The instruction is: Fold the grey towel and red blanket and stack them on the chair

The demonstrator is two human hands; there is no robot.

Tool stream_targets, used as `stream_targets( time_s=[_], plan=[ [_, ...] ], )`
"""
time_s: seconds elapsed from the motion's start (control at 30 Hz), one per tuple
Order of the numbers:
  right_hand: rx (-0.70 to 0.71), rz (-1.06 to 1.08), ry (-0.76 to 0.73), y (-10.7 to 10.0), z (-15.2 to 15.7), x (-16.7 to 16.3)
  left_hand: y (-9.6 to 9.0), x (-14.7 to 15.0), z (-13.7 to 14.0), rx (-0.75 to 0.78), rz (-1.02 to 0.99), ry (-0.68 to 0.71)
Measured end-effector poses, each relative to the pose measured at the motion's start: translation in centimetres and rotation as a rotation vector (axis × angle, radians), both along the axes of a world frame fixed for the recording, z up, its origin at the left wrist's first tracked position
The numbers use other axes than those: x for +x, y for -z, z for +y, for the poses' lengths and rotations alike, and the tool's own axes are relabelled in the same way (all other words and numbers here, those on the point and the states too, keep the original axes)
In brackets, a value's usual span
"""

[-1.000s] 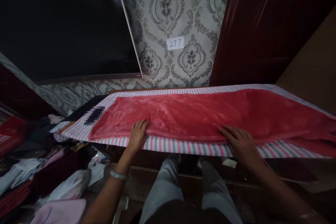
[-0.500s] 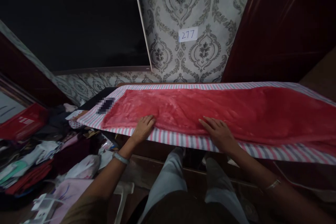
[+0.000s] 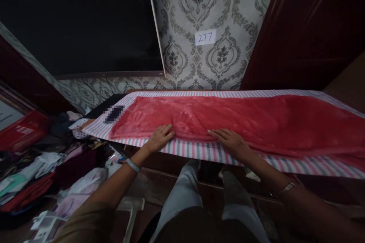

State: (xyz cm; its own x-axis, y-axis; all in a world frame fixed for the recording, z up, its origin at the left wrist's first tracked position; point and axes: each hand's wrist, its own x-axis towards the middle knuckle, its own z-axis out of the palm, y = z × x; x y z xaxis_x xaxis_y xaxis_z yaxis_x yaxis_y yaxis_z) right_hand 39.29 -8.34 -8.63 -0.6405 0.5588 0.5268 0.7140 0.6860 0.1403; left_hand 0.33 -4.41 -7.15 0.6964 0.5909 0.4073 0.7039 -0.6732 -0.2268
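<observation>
A long piece of red plush fabric [image 3: 242, 117] is spread over a striped cloth [image 3: 196, 151] in pink, grey and white. My left hand [image 3: 160, 137] lies flat with its fingers on the fabric's near edge, left of the middle. To its right, my right hand [image 3: 232, 143] rests on the same edge, fingers stretched out and pointing left. Neither hand grips the fabric. Slight wrinkles show on the plush between and beyond the hands. The fabric's right end runs out of view.
A pixelated dark rectangle [image 3: 114, 114] lies at the striped cloth's left end. Piled clothes [image 3: 76, 167] and a red bag [image 3: 24, 131] are on the left. Behind stand a large black screen [image 3: 85, 22] and a patterned wall with a paper label [image 3: 205, 37].
My right hand has slid left along the near edge of the red fabric. My left hand has shifted slightly right, so the two are closer together.
</observation>
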Motion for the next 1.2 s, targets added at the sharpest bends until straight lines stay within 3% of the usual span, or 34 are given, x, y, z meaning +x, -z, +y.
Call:
stream_targets(
  time_s=[0.23, 0.5, 0.7, 0.97, 1.2],
  plan=[
    [-0.029, 0.078, -0.013, 0.1, 0.5, -0.3, -0.5, 0.8, -0.3, -0.036, 0.067, 0.015],
    [-0.191, 0.159, -0.079, -2.1, 0.1, 0.3, -1.7, 1.0, -1.2, -0.048, 0.019, 0.007],
    [-0.168, 0.082, -0.032, -0.2, -0.7, -0.2, -1.0, 1.0, -2.0, -0.165, 0.053, 0.006],
    [-0.070, 0.077, 0.026, 1.5, -1.2, -0.2, 0.3, 0.9, -2.5, -0.128, -0.044, 0.003],
    [-0.134, 0.117, 0.048, 0.6, -1.9, -0.4, -2.7, 2.6, -3.6, -0.114, -0.190, 0.038]
  ],
)
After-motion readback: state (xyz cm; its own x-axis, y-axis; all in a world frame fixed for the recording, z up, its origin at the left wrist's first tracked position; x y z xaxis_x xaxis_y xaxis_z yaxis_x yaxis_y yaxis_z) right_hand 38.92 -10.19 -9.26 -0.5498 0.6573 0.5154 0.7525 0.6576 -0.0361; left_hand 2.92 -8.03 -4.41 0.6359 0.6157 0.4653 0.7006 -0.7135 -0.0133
